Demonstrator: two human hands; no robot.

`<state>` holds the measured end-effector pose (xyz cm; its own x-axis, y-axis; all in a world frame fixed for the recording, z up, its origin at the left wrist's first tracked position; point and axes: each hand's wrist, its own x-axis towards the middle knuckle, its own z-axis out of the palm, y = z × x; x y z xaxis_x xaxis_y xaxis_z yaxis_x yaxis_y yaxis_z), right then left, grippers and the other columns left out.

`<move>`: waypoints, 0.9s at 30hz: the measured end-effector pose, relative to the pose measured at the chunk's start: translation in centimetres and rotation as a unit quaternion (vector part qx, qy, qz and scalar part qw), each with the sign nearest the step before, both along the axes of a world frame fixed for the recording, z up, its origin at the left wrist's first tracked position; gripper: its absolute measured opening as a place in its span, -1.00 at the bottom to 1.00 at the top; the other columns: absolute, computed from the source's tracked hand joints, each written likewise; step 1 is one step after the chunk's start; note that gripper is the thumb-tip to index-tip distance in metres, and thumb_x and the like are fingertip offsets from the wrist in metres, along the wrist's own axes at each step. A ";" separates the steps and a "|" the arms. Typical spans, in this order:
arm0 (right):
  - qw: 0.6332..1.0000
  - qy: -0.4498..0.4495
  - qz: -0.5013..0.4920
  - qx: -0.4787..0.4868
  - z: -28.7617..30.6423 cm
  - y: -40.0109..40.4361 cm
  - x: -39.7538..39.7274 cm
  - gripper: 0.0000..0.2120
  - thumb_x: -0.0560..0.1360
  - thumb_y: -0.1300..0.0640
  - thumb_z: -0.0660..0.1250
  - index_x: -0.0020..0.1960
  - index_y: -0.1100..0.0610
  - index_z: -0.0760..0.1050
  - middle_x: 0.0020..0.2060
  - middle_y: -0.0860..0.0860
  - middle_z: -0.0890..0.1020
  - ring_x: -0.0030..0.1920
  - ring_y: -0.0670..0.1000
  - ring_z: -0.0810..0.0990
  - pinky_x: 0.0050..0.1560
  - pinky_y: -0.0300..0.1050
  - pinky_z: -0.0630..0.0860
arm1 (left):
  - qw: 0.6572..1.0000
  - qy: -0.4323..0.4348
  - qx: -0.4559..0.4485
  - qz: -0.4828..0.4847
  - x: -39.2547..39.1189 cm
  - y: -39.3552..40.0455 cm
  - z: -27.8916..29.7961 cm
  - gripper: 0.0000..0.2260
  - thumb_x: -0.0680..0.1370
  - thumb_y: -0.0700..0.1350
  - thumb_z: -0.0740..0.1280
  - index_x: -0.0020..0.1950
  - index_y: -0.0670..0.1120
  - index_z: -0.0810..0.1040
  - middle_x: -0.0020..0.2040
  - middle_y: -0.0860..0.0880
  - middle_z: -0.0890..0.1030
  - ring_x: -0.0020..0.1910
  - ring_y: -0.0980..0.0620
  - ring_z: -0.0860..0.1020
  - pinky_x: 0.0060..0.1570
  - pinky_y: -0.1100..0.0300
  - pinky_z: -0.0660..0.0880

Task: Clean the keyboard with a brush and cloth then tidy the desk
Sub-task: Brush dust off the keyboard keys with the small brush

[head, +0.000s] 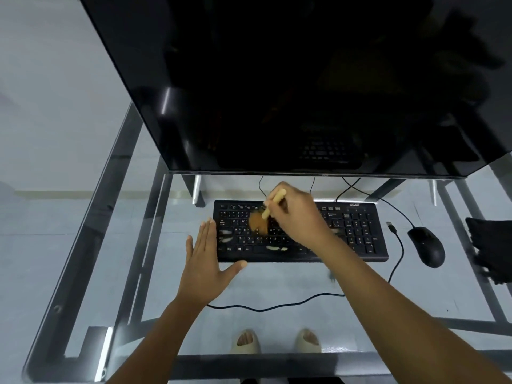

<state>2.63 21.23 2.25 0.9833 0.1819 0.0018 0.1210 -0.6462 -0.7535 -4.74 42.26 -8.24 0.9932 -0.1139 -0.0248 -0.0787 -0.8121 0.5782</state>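
Observation:
A black keyboard (354,234) lies on the glass desk (277,281) under the monitor. My right hand (297,214) grips a small brush (270,209) by its pale wooden handle. The brown bristles are blurred over the upper left keys. Pale crumbs lie on the left keys and near the space bar. My left hand (203,259) rests flat with straight fingers against the keyboard's left end, thumb along its front edge. A black cloth (490,248) lies at the desk's right edge.
A big black monitor (277,79) hangs over the back of the desk. A black mouse (428,246) sits right of the keyboard, with a loose USB plug (391,226) and cable (277,306) trailing across the glass. Feet in sandals show through the desk below.

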 end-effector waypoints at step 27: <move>0.999 -0.019 -0.026 -0.038 0.3 1.5 -0.4 -0.90 0.58 0.14 0.29 -0.10 0.14 0.47 -0.34 -0.15 0.62 -0.40 -0.22 0.56 -0.39 -0.40 0.39 | 0.999 -0.029 -0.020 0.041 0.0 0.0 -0.9 -0.10 0.40 0.46 0.19 0.55 -0.06 0.08 0.53 0.01 0.22 0.55 0.10 0.01 0.50 0.09 -0.16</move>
